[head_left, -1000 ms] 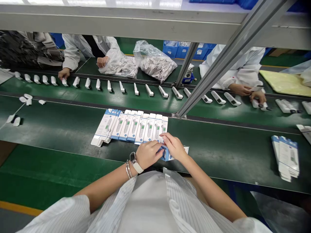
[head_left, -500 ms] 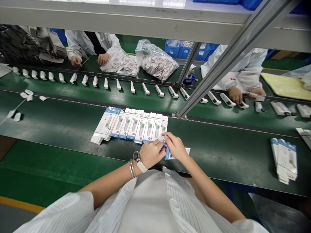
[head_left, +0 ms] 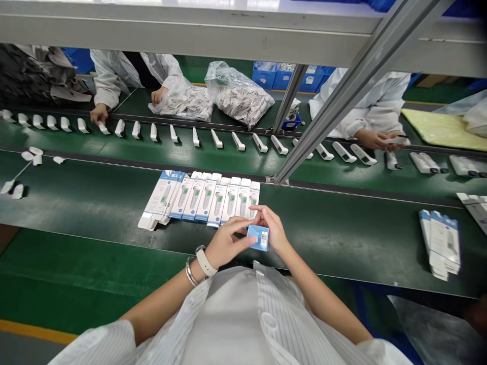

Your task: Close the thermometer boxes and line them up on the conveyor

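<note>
A thermometer box (head_left: 263, 239) is held between my two hands near the belt's front edge, its blue end with a printed code facing up at me. My left hand (head_left: 228, 243) is closed on the box from the left, the thumb pressed against the blue end. On the far right side my right hand (head_left: 276, 233) wraps round the same box, and its far fingers are partly hidden. Just beyond my hands lies a row of white and blue thermometer boxes (head_left: 196, 197) with printed pictures. At the row's left end are stacked flat cartons (head_left: 160, 197).
White thermometers (head_left: 216, 138) line the far green belt (head_left: 160, 157). A slanted metal post (head_left: 327, 106) rises beyond my hands. More cartons (head_left: 443, 241) lie at right. Two co-workers in white coats work opposite, by bags of white parts (head_left: 243, 101).
The box in my hands has been tipped so its blue end shows. Far-belt thermometers have shifted; the co-worker at left now reaches to one. The co-worker at right has lifted a thermometer.
</note>
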`<action>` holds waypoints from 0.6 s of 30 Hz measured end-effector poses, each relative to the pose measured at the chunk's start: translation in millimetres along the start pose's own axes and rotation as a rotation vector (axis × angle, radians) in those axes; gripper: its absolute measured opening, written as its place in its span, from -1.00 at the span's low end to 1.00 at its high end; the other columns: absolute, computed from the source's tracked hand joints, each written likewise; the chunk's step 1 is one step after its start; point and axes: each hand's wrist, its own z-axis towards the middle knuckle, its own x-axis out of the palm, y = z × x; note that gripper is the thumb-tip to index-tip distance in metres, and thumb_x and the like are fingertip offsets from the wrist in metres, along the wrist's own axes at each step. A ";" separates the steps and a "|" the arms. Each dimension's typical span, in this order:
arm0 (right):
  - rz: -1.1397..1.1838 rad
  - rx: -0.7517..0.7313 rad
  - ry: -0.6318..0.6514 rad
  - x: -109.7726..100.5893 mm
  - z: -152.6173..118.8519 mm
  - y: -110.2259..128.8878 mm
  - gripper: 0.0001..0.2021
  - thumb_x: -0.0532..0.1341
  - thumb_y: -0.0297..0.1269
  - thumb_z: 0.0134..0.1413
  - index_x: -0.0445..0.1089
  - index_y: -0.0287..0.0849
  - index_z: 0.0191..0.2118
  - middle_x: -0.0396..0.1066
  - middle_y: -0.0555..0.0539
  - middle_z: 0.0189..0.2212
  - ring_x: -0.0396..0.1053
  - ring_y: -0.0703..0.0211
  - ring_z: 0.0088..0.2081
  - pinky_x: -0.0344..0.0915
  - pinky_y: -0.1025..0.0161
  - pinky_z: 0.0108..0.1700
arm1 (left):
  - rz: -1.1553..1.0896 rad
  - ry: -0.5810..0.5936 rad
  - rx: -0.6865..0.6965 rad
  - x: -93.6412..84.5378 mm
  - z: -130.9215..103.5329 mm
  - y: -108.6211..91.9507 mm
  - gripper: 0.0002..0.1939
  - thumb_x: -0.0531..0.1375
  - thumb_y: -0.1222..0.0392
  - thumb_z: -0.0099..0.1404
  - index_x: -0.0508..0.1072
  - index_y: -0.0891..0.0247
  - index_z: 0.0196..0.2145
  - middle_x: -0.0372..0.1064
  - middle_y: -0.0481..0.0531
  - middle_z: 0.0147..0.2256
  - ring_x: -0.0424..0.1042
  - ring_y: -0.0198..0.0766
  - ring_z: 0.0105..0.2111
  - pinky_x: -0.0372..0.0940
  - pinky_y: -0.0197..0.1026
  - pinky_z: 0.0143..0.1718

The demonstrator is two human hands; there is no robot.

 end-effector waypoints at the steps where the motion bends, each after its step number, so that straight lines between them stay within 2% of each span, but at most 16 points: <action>1: -0.065 -0.012 0.002 1.0 0.8 2.0 -0.60 -0.05 0.04 0.14 0.33 -0.13 -0.15 0.25 0.06 -0.62 0.23 0.25 -0.59 0.16 0.30 -0.49 | 0.138 0.004 0.059 -1.4 -2.1 -0.8 -0.31 0.24 -0.13 0.04 0.24 0.20 0.08 0.20 0.16 -0.03 0.33 -0.13 -0.14 0.40 -0.16 -0.29; 3: -0.260 -0.029 0.060 3.0 2.2 9.1 -0.60 -0.09 0.02 0.17 0.29 -0.09 -0.06 0.28 0.06 -0.61 0.28 0.21 -0.55 0.20 0.27 -0.42 | 0.451 0.019 0.161 -5.7 -5.5 -2.6 -0.14 0.29 -0.18 -0.08 0.14 0.19 0.13 0.23 0.17 -0.04 0.30 -0.04 -0.11 0.36 -0.06 -0.22; 4: -0.380 -0.038 0.111 3.9 2.4 13.5 -0.60 -0.08 0.00 0.18 0.26 -0.06 -0.01 0.30 0.06 -0.61 0.30 0.18 -0.53 0.21 0.25 -0.38 | 0.600 0.028 0.201 -8.2 -6.7 -3.1 -0.17 0.29 -0.17 -0.07 0.17 0.20 0.10 0.28 0.15 -0.10 0.31 -0.03 -0.14 0.35 -0.03 -0.23; 6: -0.581 -0.082 0.156 4.6 1.1 21.4 -0.60 -0.05 -0.02 0.17 0.21 -0.03 0.06 0.35 0.05 -0.57 0.35 0.13 -0.45 0.23 0.19 -0.30 | 0.811 0.018 0.261 -12.6 -8.8 -2.1 -0.42 0.23 -0.10 0.04 0.28 0.22 -0.03 0.35 0.10 -0.23 0.35 -0.04 -0.21 0.33 -0.04 -0.26; 7: -0.629 -0.127 0.091 4.5 -0.7 24.0 -0.59 -0.03 -0.04 0.16 0.18 -0.03 0.08 0.39 0.02 -0.49 0.38 0.11 -0.39 0.24 0.16 -0.24 | 0.858 -0.019 0.273 -13.9 -9.8 -0.1 -0.52 0.21 -0.05 0.08 0.30 0.23 -0.09 0.36 0.09 -0.27 0.36 -0.06 -0.24 0.33 -0.07 -0.29; 8: -0.629 -0.181 -0.051 4.2 -3.2 25.1 -0.57 -0.01 -0.05 0.15 0.15 -0.03 0.11 0.42 -0.03 -0.36 0.38 0.08 -0.29 0.24 0.14 -0.17 | 0.873 -0.094 0.273 -14.1 -10.9 3.2 -0.58 0.19 -0.02 0.10 0.30 0.24 -0.14 0.36 0.08 -0.29 0.38 -0.09 -0.27 0.33 -0.11 -0.33; 9: -0.580 -0.230 -0.255 3.8 -6.1 24.6 -0.54 0.01 -0.06 0.14 0.10 -0.04 0.14 0.39 -0.08 -0.19 0.36 0.06 -0.15 0.22 0.12 -0.08 | 0.865 -0.200 0.258 -12.8 -11.8 7.6 -0.59 0.19 -0.02 0.10 0.29 0.26 -0.16 0.37 0.09 -0.31 0.40 -0.12 -0.31 0.33 -0.15 -0.36; 11: -0.365 -0.207 -0.623 4.0 -11.8 18.7 -0.44 0.05 -0.05 0.11 -0.06 -0.02 0.21 0.15 -0.12 0.12 0.17 0.05 0.09 0.12 0.10 0.07 | 0.816 -0.413 0.196 -5.5 -12.2 18.7 -0.54 0.18 -0.09 0.11 0.25 0.30 -0.16 0.38 0.09 -0.34 0.43 -0.16 -0.38 0.33 -0.18 -0.40; 12: -0.230 -0.126 -0.690 4.7 -13.6 13.6 -0.38 0.07 -0.03 0.08 -0.13 -0.01 0.22 0.04 -0.11 0.19 0.09 0.05 0.15 0.10 0.09 0.10 | 0.793 -0.466 0.163 0.3 -11.4 24.5 -0.49 0.18 -0.14 0.10 0.24 0.31 -0.16 0.39 0.10 -0.35 0.44 -0.16 -0.39 0.34 -0.18 -0.41; 13: -0.098 -0.020 -0.664 5.7 -14.2 7.4 -0.33 0.10 -0.01 0.05 -0.16 0.01 0.23 0.00 -0.11 0.21 0.07 0.04 0.17 0.11 0.07 0.11 | 0.778 -0.464 0.135 6.7 -9.7 29.8 -0.45 0.17 -0.19 0.08 0.24 0.32 -0.15 0.40 0.11 -0.35 0.45 -0.14 -0.38 0.34 -0.17 -0.40; 15: 0.103 0.163 -0.472 6.8 -11.0 -7.6 -0.30 0.17 -0.01 -0.02 -0.11 0.00 0.22 0.09 -0.12 0.17 0.17 0.00 0.11 0.19 0.04 0.06 | 0.781 -0.327 0.096 18.5 -5.0 38.0 -0.41 0.15 -0.25 0.07 0.26 0.31 -0.15 0.43 0.14 -0.32 0.46 -0.09 -0.32 0.36 -0.15 -0.37; 16: 0.154 0.196 -0.397 6.0 -7.3 -16.2 -0.31 0.19 -0.03 -0.05 -0.05 -0.02 0.20 0.15 -0.12 0.14 0.22 0.00 0.08 0.22 0.04 0.04 | 0.789 -0.239 0.086 22.3 -2.6 40.8 -0.41 0.13 -0.25 0.08 0.27 0.30 -0.14 0.43 0.15 -0.30 0.45 -0.06 -0.28 0.36 -0.13 -0.34; 18: 0.171 0.168 -0.359 0.4 2.4 -35.3 -0.34 0.20 -0.06 -0.07 0.03 -0.08 0.17 0.18 -0.13 0.12 0.22 0.02 0.08 0.19 0.06 0.08 | 0.798 -0.133 0.065 22.9 0.0 44.8 -0.45 0.09 -0.23 0.14 0.28 0.27 -0.10 0.43 0.15 -0.24 0.43 -0.05 -0.22 0.36 -0.11 -0.28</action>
